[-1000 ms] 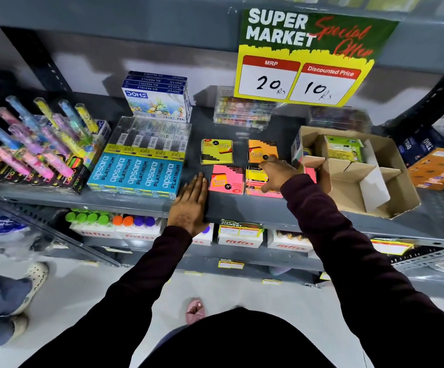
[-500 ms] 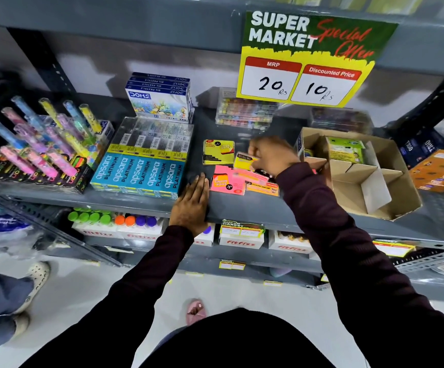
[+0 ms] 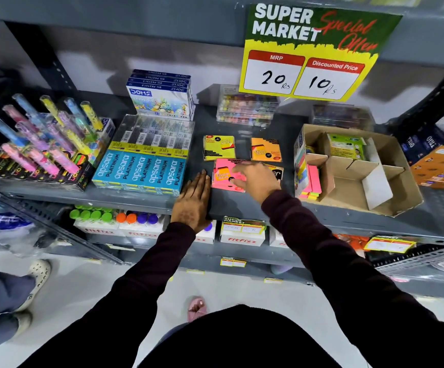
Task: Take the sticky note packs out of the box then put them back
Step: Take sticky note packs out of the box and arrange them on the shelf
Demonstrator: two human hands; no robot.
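Mid-frame, right hand (image 3: 255, 179), fingers loosely spread, reaches the pink pack (image 3: 226, 175); looks like gathering for the box (image 3: 390, 192); next, pinch it

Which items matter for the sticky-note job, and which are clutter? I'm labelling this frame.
Job:
pink sticky note pack
yellow sticky note pack
orange sticky note pack
open brown cardboard box
right hand

Clutter:
blue Apsara pencil boxes
DOMS pastel boxes
yellow price sign

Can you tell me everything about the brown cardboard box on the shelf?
The cardboard box sits open on the grey shelf, right of the loose sticky note packs. Cardboard dividers split it into compartments. A green pack stands at the back; pink and yellow packs stand in the left slot. No hand touches it.
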